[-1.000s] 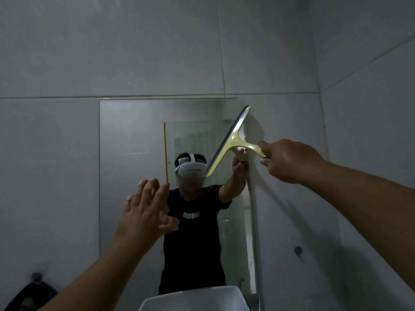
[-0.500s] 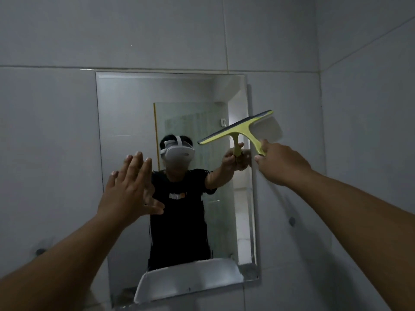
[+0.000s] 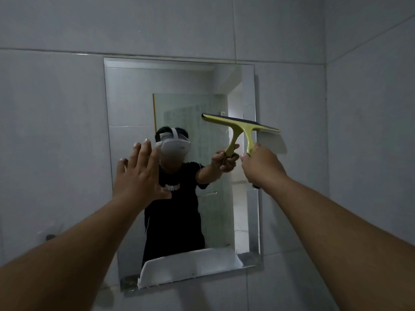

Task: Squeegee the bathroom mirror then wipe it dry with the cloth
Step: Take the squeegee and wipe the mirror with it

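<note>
Presently the yellow-green squeegee (image 3: 241, 125) is held against the right half of the bathroom mirror (image 3: 134, 97), its blade nearly level but dipping toward four o'clock, with the right tip carried past the mirror's right edge onto the grey wall tile (image 3: 370, 153). Its handle is gripped from below by the right hand (image 3: 261, 166), fingers closed round it. The left hand (image 3: 140, 176) is raised at about nine o'clock from the squeegee, spread flat with fingers apart and nothing held; whether the palm touches the glass cannot be told.

For the stroke to be done well, the blade should probably be brought fully onto the glass, set at the top edge toward twelve o'clock, pressed evenly along its whole length and drawn straight toward six o'clock. Each further pass is best overlapped with the one beside it, so that no streak is left between them.

Much is hard to make out. The room is dim, so water or streaks on the glass cannot be judged. The cloth is not seen anywhere. At six o'clock the mirror's lower edge is partly covered by a white shape (image 3: 190, 265), whose nature is unclear. The contact of the rubber edge with the glass is hidden behind the blade's frame.
</note>
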